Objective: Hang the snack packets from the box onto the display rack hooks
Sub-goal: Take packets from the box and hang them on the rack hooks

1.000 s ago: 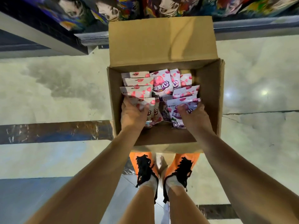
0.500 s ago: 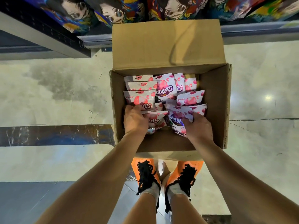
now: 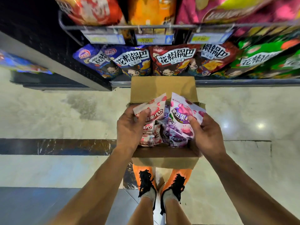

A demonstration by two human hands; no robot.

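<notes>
While the left hand [image 3: 129,127] grips pink-and-white shiny snack packets [image 3: 152,109] and the right hand [image 3: 206,132] grips purple shiny snack packets [image 3: 181,111] just above the brown cardboard box [image 3: 162,88], none looks hung yet, so all the hanging seems left.

a shop aisle. stocked snack bags [image 3: 172,62] fill the shelving, with price tags [image 3: 154,40] clipped along a wire rail [image 3: 113,27]. an opened cardboard box [image 3: 162,88] stands on polished floor [image 3: 48,111].

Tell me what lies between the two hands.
Head view: pink packets in the left hand, purple packets in the right hand, over the cardboard box.
</notes>
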